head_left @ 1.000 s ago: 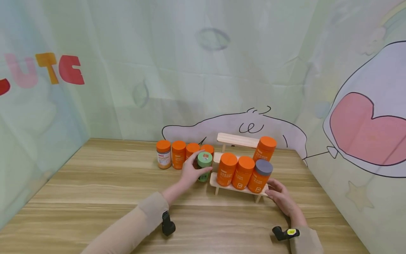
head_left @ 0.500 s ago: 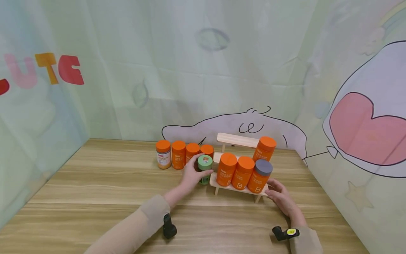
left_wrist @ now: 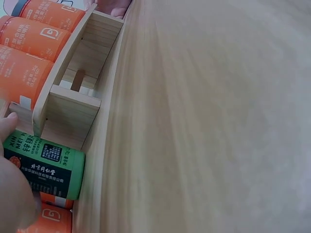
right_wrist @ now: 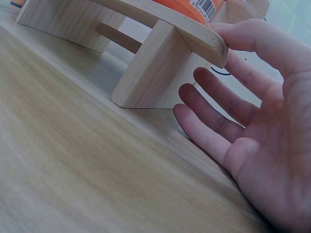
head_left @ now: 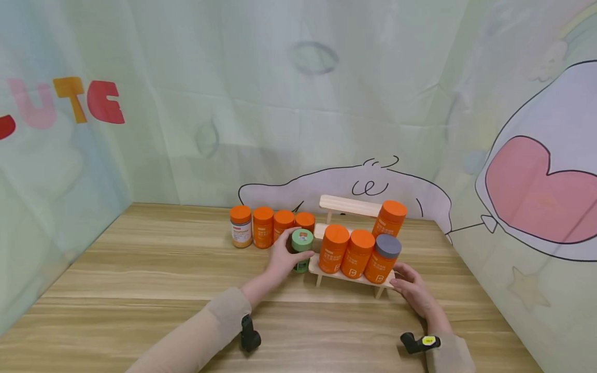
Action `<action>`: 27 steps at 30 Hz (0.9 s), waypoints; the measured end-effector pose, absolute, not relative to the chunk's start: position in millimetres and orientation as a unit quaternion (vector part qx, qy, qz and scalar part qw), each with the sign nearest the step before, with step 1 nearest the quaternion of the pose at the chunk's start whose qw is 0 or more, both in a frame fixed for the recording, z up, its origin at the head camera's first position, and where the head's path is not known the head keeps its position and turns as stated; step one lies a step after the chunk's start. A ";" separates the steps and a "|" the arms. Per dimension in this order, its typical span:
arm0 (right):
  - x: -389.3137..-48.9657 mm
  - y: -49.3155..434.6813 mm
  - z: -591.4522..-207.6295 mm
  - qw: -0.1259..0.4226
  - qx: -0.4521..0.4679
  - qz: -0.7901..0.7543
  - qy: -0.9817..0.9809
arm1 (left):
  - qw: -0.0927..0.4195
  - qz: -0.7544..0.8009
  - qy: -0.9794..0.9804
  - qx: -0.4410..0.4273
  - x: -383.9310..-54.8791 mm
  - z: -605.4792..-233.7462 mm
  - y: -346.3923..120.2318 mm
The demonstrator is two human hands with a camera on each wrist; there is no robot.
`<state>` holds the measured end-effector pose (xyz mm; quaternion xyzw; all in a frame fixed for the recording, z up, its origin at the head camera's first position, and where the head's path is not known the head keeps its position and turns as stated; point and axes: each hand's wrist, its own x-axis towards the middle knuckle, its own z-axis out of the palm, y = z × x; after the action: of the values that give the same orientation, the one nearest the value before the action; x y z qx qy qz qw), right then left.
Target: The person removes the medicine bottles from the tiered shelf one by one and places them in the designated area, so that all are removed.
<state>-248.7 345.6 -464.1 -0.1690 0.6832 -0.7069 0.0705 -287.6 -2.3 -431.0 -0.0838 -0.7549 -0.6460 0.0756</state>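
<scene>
Upright on the table, at the left end of the wooden tiered shelf [head_left: 322, 266], stands a green-lidded jar [head_left: 302, 239]. My left hand [head_left: 282, 257] grips it, thumb on the near side, fingers behind. The left wrist view shows the jar's green and black label [left_wrist: 43, 167]. On the shelf's lowest step sit two orange jars [head_left: 333, 248] and an orange jar with a grey lid [head_left: 384, 259]. At the shelf's right end, my right hand [head_left: 416, 292] holds the board's tip between thumb and index finger; its other fingers [right_wrist: 209, 131] hang loosely curled below.
Several orange-lidded jars [head_left: 263, 228] line up on the table left of the shelf, the leftmost jar [head_left: 241, 227] with a pale label. Another orange jar [head_left: 391, 217] stands higher up at the shelf's right. A printed curtain [head_left: 298, 129] hangs behind the table [head_left: 163, 280].
My left hand has brought the green-lidded jar slightly nearer to me, out from in front of the orange jar behind it. My right hand stays at the shelf's end.
</scene>
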 end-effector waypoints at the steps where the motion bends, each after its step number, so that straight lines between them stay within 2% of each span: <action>1: -248.6 345.5 -463.7 0.071 -0.168 -0.707 0.683 | 0.075 -0.647 -0.754 -0.082 -287.1 -430.5 -1.9; 9: -247.4 344.8 -461.8 0.067 -0.142 -0.706 0.691 | 0.081 -0.622 -0.776 -0.064 -286.3 -429.9 -0.8; 18: -247.8 344.6 -462.8 0.065 -0.130 -0.705 0.694 | 0.080 -0.661 -0.743 -0.068 -284.6 -426.2 -2.3; 23: -249.2 346.0 -464.9 0.063 -0.139 -0.711 0.687 | 0.110 -0.677 -0.723 -0.078 -285.0 -422.8 -5.1; 27: -249.7 346.9 -466.1 0.063 -0.145 -0.711 0.685 | 0.153 -0.692 -0.701 -0.077 -284.7 -419.1 -5.8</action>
<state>-249.7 346.9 -466.1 -0.1455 0.6853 -0.7108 0.0629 -284.7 -5.8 -419.1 -0.0770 -0.7012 -0.6920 0.1532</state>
